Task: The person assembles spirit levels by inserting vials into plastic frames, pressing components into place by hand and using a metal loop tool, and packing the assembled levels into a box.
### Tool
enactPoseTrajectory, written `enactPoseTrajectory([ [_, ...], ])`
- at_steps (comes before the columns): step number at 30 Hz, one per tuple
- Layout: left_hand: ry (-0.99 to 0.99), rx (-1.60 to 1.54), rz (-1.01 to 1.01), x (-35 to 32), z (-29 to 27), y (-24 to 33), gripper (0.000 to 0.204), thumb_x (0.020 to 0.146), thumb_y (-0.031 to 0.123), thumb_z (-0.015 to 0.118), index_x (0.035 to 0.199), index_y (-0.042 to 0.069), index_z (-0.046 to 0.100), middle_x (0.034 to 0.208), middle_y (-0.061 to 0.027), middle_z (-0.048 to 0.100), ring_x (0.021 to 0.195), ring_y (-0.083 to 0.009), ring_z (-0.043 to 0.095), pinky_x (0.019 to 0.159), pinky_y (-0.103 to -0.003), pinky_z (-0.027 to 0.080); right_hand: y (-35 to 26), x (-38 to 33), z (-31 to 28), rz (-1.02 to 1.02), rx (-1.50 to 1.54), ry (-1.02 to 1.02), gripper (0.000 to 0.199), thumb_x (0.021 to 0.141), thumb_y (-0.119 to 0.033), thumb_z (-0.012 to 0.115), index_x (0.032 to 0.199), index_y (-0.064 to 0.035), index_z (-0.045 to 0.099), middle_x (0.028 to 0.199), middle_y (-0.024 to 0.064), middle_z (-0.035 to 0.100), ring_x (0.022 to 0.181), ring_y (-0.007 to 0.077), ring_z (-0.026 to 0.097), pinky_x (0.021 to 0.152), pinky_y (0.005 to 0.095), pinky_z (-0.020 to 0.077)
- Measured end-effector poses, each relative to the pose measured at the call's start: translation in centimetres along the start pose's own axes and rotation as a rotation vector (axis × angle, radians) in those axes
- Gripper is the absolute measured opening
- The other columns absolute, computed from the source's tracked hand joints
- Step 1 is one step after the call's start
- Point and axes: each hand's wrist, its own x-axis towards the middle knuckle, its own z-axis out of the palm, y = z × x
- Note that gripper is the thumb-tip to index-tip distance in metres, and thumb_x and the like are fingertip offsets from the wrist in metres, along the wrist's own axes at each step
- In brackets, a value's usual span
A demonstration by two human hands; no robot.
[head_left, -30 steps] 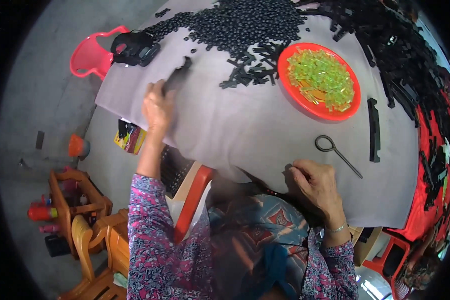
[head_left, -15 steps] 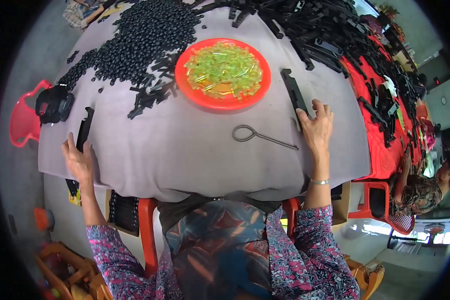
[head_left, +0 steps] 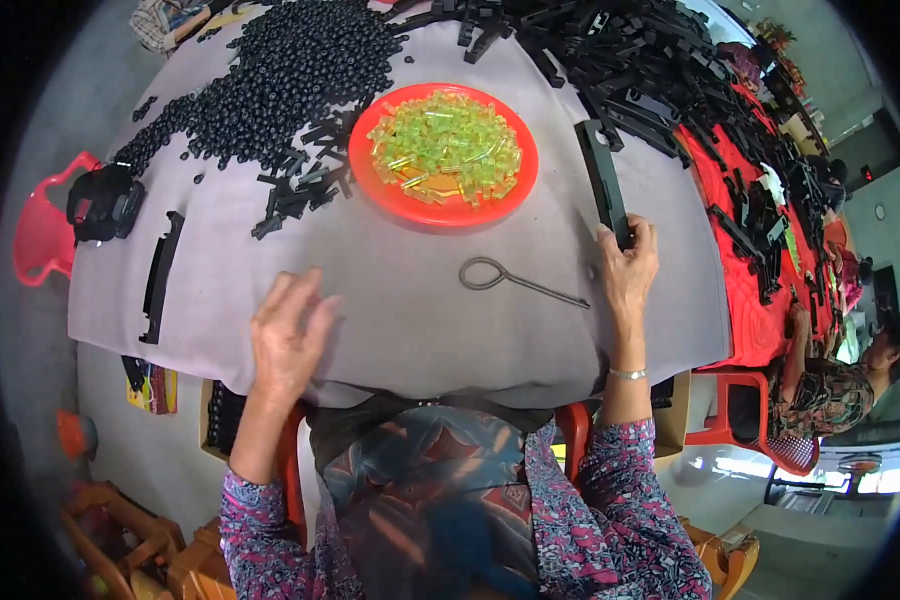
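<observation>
My right hand (head_left: 628, 272) grips the lower end of a long black plastic bar (head_left: 602, 180) between thumb and fingers, at the right of the table. My left hand (head_left: 288, 335) is over the front left of the cloth, empty, its fingers apart and slightly blurred. To its left a similar notched black plastic bar (head_left: 157, 285) lies on the cloth. Between my hands lies a thin metal rod with a ring handle (head_left: 545, 290). Beyond it a red plate (head_left: 365, 175) holds many short yellow-green translucent tubes (head_left: 445, 145).
A heap of small round black parts (head_left: 300, 75) covers the back left, with small black strips (head_left: 300, 190) beside it. Many black bars (head_left: 650, 95) are piled at the back right. A black strapped object (head_left: 105, 203) sits at the left edge. Another person (head_left: 840, 375) sits at the right.
My left hand has let go of the left bar, now lying on the cloth, and moved right. My right hand has drawn back slightly and now grips its bar by the near end.
</observation>
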Motion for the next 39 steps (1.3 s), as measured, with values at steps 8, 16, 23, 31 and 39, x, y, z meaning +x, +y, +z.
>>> enactPoseTrajectory([
  [8, 0.006, -0.431, -0.172, 0.1, 3.1, 1.6, 0.068, 0.076, 0.006, 0.082, 0.136, 0.002, 0.052, 0.107, -0.0113, 0.061, 0.093, -0.0230, 0.063, 0.080, -0.036, 0.053, -6.7, -6.4, 0.1, -0.589, 0.168, -0.265, 0.044, 0.064, -0.001, 0.076, 0.106, -0.0068, 0.065, 0.103, 0.0117, 0.057, 0.095, 0.0316, 0.054, 0.081, 0.0434, 0.0442],
  [16, -0.200, -0.726, -0.383, 0.2, 2.9, 1.6, 0.047, 0.078, -0.008, 0.076, 0.120, 0.004, 0.057, 0.108, -0.0053, 0.059, 0.091, -0.0107, 0.060, 0.071, -0.024, 0.055, -7.6, -9.8, 2.1, -0.766, 0.113, -0.401, 0.045, 0.061, -0.002, 0.077, 0.104, -0.0117, 0.067, 0.107, 0.0053, 0.058, 0.095, 0.0272, 0.052, 0.080, 0.0410, 0.0409],
  [23, -0.296, -0.735, -0.313, -0.3, 3.0, 0.8, 0.038, 0.079, -0.009, 0.074, 0.111, 0.004, 0.061, 0.104, -0.0028, 0.062, 0.084, -0.0089, 0.061, 0.066, -0.023, 0.054, -7.3, -10.3, 2.6, -0.795, 0.136, -0.356, 0.034, 0.061, -0.007, 0.080, 0.093, -0.0127, 0.066, 0.111, 0.0034, 0.060, 0.098, 0.0261, 0.053, 0.080, 0.0409, 0.0399],
  [31, -0.205, -0.551, -0.030, -0.2, 3.5, 0.0, 0.037, 0.074, -0.008, 0.073, 0.109, 0.000, 0.063, 0.098, -0.0071, 0.063, 0.090, -0.0159, 0.062, 0.078, -0.027, 0.051, -7.0, -10.3, 2.9, -0.826, 0.142, -0.334, 0.028, 0.062, -0.009, 0.078, 0.087, -0.0126, 0.065, 0.108, -0.0003, 0.063, 0.098, 0.0244, 0.054, 0.080, 0.0398, 0.0396],
  [39, -0.299, -0.465, 0.023, -0.2, 2.7, 1.0, 0.035, 0.075, -0.007, 0.069, 0.109, 0.000, 0.066, 0.102, -0.0090, 0.062, 0.091, -0.0193, 0.063, 0.079, -0.029, 0.051, -7.0, -10.3, 2.9, -0.789, 0.120, -0.282, 0.030, 0.061, -0.005, 0.075, 0.089, -0.0119, 0.068, 0.108, -0.0012, 0.064, 0.094, 0.0235, 0.054, 0.079, 0.0380, 0.0394],
])
